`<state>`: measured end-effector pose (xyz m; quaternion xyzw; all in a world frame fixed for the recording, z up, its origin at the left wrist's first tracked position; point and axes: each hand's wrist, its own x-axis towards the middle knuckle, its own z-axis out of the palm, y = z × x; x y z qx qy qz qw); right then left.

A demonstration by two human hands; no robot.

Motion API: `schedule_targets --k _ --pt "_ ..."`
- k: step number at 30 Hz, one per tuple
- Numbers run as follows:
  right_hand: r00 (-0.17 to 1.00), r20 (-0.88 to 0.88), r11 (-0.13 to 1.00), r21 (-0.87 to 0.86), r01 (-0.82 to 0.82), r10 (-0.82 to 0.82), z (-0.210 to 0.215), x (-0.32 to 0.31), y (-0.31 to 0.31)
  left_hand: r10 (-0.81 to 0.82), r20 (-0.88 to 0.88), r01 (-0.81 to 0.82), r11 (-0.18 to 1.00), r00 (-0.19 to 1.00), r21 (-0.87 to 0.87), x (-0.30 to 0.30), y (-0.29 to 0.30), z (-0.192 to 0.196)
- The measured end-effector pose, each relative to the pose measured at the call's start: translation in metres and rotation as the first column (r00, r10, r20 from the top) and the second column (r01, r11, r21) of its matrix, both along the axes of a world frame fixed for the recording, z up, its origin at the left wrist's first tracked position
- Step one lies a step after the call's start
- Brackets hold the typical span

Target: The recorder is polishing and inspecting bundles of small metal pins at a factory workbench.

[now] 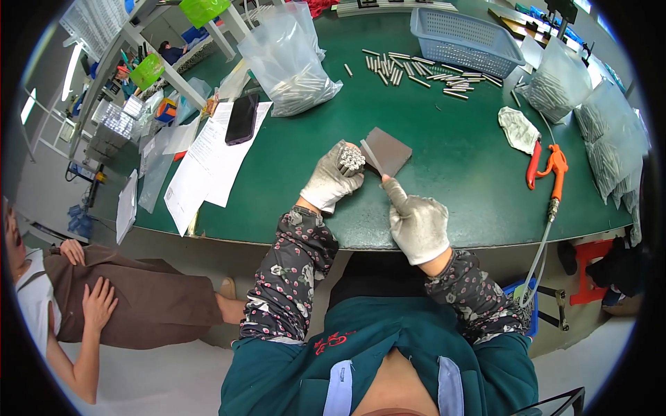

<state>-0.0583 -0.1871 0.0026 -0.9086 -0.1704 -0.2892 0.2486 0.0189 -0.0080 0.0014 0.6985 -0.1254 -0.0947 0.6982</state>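
Gloved in white, my left hand (333, 177) is closed around a bundle of short metal rods (351, 159), their round ends facing up. A brown-grey square sheet or pad (390, 151) lies on the green table beside that bundle. My right hand (419, 220), also gloved but with a bare index fingertip, has its other fingers curled in. That fingertip lies at the lower end of a thin light grey strip (372, 157), which slants across the pad's left edge. Whether the strip is a blade or a tool of another kind, I cannot tell.
Loose metal rods (454, 78) lie scattered before a blue plastic basket (465, 45). Rod-filled plastic bags (295, 80) stand at both sides. A phone (242, 119) rests on papers (208, 166). At right are an orange air gun (555, 166) and a white glove (518, 130). Someone sits at left.
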Motion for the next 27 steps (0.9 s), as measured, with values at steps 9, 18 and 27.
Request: schedule_targets --k 9,18,27 --pt "0.999 -0.04 1.0 0.023 0.016 -0.015 0.004 -0.017 0.009 0.025 -0.021 -0.025 1.0 0.999 0.01 -0.002 -0.002 0.006" --pt "0.997 -0.032 0.997 -0.042 0.072 -0.073 0.011 0.01 0.029 0.069 -0.022 -0.068 0.996 0.997 0.058 0.003 0.001 0.008" --pt "1.0 0.01 0.999 -0.037 0.0 0.001 0.004 -0.006 0.025 0.088 -0.054 -0.087 0.996 0.995 0.008 0.003 0.003 0.008"
